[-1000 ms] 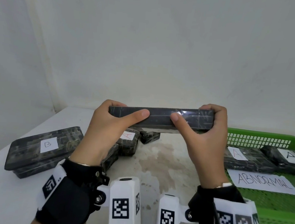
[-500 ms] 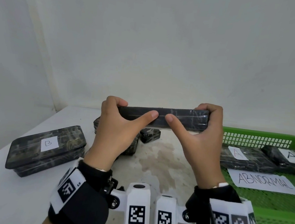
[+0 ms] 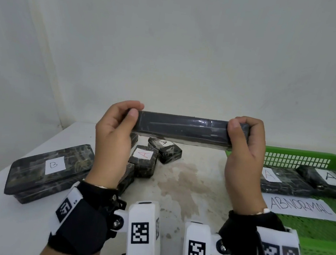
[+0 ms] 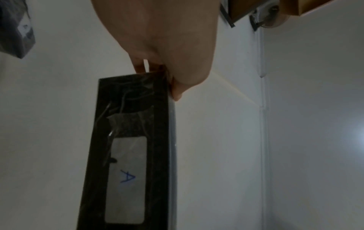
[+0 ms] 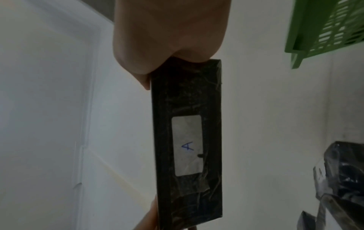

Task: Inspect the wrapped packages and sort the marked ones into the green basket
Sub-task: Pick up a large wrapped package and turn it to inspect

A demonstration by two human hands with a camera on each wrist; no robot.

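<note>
Both hands have slid outward since the earlier frames: thumbs that nearly met at the middle of the held package [image 3: 182, 129] now sit at its ends. Left hand [image 3: 113, 141] grips the left end, right hand [image 3: 242, 154] grips the right end, fingers curled over the top, thumbs on the near face. Package stays level, edge-on to the head camera, lifted clear of the table [image 3: 180, 189].

Meaning for the task: the wider grip exposes the long faces. Both wrist views show a white label with a blue "A" [image 4: 126, 179] on the underside. My read: it is marked, so it goes to the green basket [image 3: 302, 157].

Near to far:
- B-labelled package [image 3: 52, 168] lies on the table near left, well apart from the hands.
- "ABNORMAL" sheet [image 3: 300, 207] lies in the basket at right.
- Two A packages [image 3: 284, 183] already sit in the basket beyond the sheet; open floor remains nearer than them.
- Small A packages [image 3: 143, 162] cluster on the table below the held one.
- White wall behind.

Clearance: the basket's left rim sits just beside the right hand, so I'd expect the package needs to cross that rim. Open table lies between the hands.
</note>
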